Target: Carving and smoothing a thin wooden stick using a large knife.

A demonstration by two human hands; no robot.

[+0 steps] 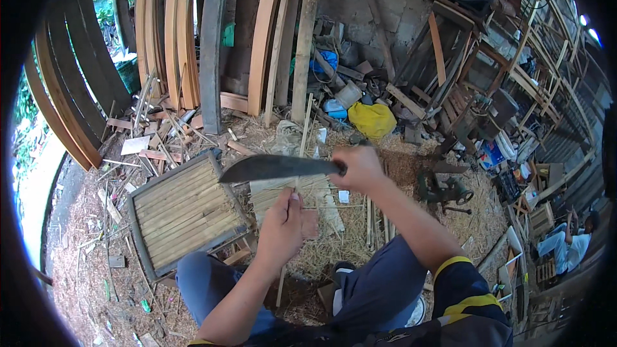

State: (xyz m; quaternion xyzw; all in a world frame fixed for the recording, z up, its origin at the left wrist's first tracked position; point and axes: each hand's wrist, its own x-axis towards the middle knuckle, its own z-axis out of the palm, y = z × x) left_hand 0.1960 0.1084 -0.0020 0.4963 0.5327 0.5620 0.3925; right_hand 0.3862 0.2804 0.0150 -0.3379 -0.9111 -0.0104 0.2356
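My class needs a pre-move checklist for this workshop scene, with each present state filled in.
1. Right hand closed on the handle of the dark, curved metal machete: ok.
2. Left hand gripping the thin, pale wooden strip: ok.
3. Left hand below the blade, not overlapped by it in this view: ok.
4. Blade touching the strip: cannot tell; they cross in view, but depth is unclear.
5. Both hands gloved: not ok; they are bare.
6. Seated person in pale clothing away from the blade: ok, far right background.
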